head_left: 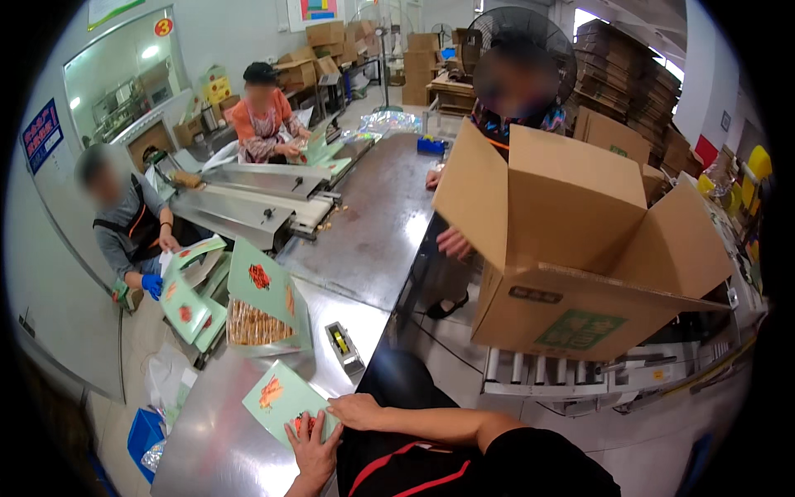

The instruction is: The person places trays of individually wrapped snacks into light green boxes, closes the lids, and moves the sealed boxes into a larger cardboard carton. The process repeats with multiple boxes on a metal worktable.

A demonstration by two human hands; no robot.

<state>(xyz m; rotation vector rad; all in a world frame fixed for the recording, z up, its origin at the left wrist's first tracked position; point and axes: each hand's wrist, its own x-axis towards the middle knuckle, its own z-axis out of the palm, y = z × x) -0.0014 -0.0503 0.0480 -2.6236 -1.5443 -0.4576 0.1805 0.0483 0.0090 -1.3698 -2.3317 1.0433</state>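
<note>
On the steel table in front of me lies a light green printed carton [273, 398] with food pictures on it. My left hand [313, 447] rests on its near part, fingers spread over a red picture. My right hand [354, 410] is closed at the carton's right edge, its fingertips partly hidden. Just beyond stands an open green box [262, 277] with its lid raised. Packed tan pieces [252, 323] show behind its clear side. A tape dispenser [344, 346] with yellow tape sits to the right of that box.
A large open cardboard box [580, 306] stands on a roller conveyor [538, 369] at right, with a person behind it. Two co-workers at the left handle green cartons [186, 306] beside a metal conveyor machine [248, 203]. A blue bin [145, 439] is on the floor at lower left.
</note>
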